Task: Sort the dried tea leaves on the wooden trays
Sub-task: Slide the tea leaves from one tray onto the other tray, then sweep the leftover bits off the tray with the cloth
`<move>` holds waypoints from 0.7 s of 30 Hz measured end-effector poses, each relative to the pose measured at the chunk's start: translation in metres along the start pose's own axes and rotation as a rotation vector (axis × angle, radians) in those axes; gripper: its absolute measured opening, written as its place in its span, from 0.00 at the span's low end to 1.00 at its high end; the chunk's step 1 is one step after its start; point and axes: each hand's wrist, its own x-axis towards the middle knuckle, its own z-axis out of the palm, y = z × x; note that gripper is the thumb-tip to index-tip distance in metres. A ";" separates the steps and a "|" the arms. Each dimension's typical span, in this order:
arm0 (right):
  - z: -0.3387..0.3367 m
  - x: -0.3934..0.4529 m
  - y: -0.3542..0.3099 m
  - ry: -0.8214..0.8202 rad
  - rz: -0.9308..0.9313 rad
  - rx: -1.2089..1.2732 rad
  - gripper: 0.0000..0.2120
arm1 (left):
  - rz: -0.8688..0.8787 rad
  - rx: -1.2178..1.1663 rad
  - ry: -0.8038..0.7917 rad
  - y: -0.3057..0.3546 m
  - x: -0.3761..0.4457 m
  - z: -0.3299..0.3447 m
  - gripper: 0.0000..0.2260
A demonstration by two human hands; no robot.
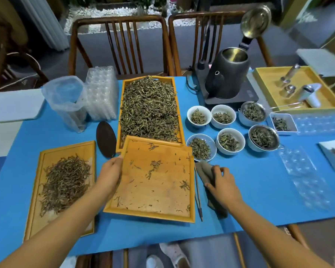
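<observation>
The middle tray was the one being worked on, so every place here is told from it.

To its left, a little apart, lay the left tray with a pile of thin brown tea leaves on it. Between that tray and the middle tray came the left hand. Its fingers were curled over the middle tray's left edge and held it there. The far end of the middle tray sat up on the near edge of the big tray behind it, so it looked tipped. Only a few loose leaves were left on the middle tray. The big tray was heaped with green-brown tea.

Just right of the middle tray lay a pair of thin tongs, and right of those a grey cloth. The right hand rested on the cloth with its fingers bent around it, holding it.

Farther right and back stood small bowls of tea on the blue counter.

The step looked like clearing the middle tray. Next, I think, the last leaves needed to be tipped or wiped off with care, so that none fell on the counter.
</observation>
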 end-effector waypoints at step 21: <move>-0.038 0.009 -0.040 0.162 -0.094 0.333 0.16 | 0.000 -0.043 0.004 -0.001 -0.004 -0.022 0.14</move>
